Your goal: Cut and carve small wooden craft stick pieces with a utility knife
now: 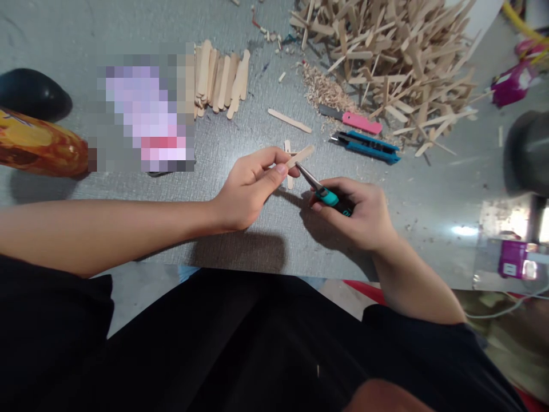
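Observation:
My left hand [253, 186] pinches a wooden popsicle stick [303, 154] between thumb and fingers, its rounded end pointing up to the right. My right hand [355, 212] is wrapped round the teal and black handle of a pair of needle-nose pliers [317, 184]. The tips of the pliers meet the lower edge of the stick beside my left fingertips; whether they grip it I cannot tell. Behind my left fingers another light stick [290, 182] shows in part, near the table surface. One more loose stick [289, 121] lies just beyond my hands.
A blue utility knife [366, 147] and a pink-handled blade [362, 122] lie right of centre. Behind them are wood shavings [323, 86] and a large heap of crossed sticks [386, 63]. Stacked sticks [221, 80], a blurred-out phone-like item [146, 114] and an orange bottle [40, 143] stand leftward.

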The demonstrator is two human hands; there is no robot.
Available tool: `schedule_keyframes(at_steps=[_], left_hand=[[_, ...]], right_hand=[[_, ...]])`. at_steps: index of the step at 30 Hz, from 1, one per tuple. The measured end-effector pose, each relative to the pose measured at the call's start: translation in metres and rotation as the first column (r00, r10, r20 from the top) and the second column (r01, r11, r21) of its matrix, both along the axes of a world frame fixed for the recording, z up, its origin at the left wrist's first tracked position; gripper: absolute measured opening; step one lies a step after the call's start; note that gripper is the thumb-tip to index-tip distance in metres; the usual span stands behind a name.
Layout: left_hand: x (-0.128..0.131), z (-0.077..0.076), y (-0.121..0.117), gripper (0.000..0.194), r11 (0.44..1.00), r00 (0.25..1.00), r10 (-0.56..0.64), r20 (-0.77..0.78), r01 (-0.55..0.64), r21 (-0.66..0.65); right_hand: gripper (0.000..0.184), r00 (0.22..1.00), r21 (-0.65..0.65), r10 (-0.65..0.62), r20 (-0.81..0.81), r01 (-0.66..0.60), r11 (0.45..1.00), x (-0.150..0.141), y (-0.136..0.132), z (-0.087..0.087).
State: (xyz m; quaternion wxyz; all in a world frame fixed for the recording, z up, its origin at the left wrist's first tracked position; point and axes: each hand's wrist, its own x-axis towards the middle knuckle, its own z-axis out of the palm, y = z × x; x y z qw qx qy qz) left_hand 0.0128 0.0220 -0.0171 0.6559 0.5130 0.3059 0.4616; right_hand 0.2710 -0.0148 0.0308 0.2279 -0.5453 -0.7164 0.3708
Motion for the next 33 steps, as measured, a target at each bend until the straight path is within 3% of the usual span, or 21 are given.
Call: schedule_keyframes(at_steps=[6, 10, 20, 33], left_hand=[[0.0, -0.001, 0.0, 0.047, 0.999, 0.999, -0.025, 0.034, 0.026, -0.02], [0.0, 0.002, -0.001, 0.047, 0.997, 0.995, -0.072, 0.072, 0.074, -0.028], [0.002, -0.002, -0.002, 0.047, 0.979, 0.968, -0.155, 0.198, 0.178, -0.102], [0.001, 0.009, -0.001, 0.045, 0.946, 0.944, -0.196, 0.265, 0.253, -0.201]], right_hand=[[0.019, 0.998, 0.109, -0.032, 0.048, 0.026, 0.994, -0.005, -0.005, 0.001], [0.009, 1.0, 0.132, -0.006, 0.015, 0.004, 0.991, -0.009, -0.01, 0.003], [0.005, 0.986, -0.081, -0.025, -0.162, 0.012, 0.997, -0.011, -0.006, 0.004], [0.013, 0.978, -0.282, -0.055, -0.201, -0.004, 0.959, -0.004, 0.003, 0.009]])
